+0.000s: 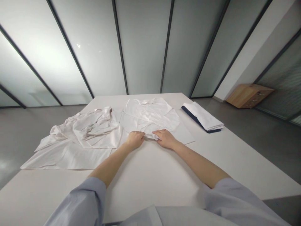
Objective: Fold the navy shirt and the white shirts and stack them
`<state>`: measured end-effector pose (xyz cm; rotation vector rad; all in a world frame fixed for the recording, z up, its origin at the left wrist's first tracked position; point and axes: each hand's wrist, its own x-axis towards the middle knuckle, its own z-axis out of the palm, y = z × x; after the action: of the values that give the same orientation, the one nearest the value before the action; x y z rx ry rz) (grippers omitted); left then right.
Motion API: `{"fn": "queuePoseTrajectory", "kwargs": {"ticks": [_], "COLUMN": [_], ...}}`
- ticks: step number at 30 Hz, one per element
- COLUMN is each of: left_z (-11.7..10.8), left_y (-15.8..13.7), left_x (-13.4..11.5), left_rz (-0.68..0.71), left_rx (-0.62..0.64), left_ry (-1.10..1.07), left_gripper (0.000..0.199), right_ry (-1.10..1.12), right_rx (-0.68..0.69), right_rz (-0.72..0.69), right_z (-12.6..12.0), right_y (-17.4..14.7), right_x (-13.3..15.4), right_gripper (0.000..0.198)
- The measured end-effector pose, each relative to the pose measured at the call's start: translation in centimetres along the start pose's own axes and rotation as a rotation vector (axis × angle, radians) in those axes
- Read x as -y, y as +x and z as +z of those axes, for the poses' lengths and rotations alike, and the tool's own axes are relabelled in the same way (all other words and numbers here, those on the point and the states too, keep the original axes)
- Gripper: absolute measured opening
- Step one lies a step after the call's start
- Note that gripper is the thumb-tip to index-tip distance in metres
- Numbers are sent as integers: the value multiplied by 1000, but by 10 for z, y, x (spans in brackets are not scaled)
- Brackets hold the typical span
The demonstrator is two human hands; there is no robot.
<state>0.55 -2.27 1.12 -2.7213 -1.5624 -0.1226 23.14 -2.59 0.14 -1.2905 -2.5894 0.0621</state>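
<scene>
A thin white garment (150, 114), probably a shirt, lies spread and wrinkled in the middle of the table. Its near edge is pinched between the fingers of my left hand (135, 140) on one side and my right hand (165, 138) on the other, a short gap apart. Both hands rest close to the tabletop, and some fingertips are hidden in the cloth. Left of my hands, a crumpled pile of white clothing (94, 128) spreads to the table's left edge, close beside the garment I hold.
The white table (150, 175) reaches from my body toward a frosted glass wall (143, 47). Folded white cloth (203, 114) rests on dark navy fabric (213, 131) near the table's right edge. A wooden cabinet (249, 94) stands on the floor at far right.
</scene>
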Motion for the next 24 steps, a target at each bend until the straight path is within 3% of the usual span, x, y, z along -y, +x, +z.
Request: {"fn": "queuePoseTrajectory", "kwargs": {"ticks": [4, 10, 14, 16, 20, 24], "left_z": [-1, -16, -18, -13, -2, -2], "left_y": [-1, -7, -9, -8, -3, 1], "left_x": [12, 32, 44, 51, 60, 60], "left_rz": [-43, -311, -452, -428, -233, -291], "left_rx": [-80, -258, -382, -404, -165, 21], "left_ry": [16, 24, 7, -26, -95, -75], "left_gripper": [38, 38, 41, 49, 60, 48], "right_ry": [-79, -149, -125, -102, -68, -40], "right_rx": [-38, -191, -319, -344, -197, 27], "right_rz": [167, 452, 525, 505, 458, 493], "right_z": [-4, -17, -17, -14, -7, -11], "right_y": [1, -7, -12, -12, -9, -6], "right_x": [-12, -43, -62, -68, -69, -62], "right_gripper": [51, 52, 52, 56, 64, 56]}}
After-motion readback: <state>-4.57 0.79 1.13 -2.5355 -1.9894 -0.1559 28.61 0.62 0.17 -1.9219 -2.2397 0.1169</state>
